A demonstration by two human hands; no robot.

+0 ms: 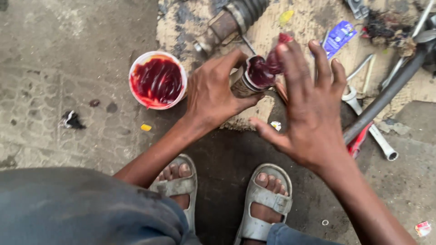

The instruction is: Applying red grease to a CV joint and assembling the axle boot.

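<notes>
Sandals (263,206) | left hand (211,88) grips greased joint (254,77) | right hand (309,113) fingertips touching

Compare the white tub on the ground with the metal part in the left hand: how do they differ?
The white tub sits untouched on the concrete, while the metal part is gripped by the left hand. The tub is wider and plastic-looking; the part is a narrower, grimy cylinder. The right hand has its fingers at the part, not the tub. Both hold dark red grease.

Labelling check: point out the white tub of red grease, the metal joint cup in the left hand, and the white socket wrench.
White tub of red grease (157,80): head view, grease surface.
Metal joint cup (244,86): head view, outer wall.
White socket wrench (381,141): head view, shaft.
</notes>
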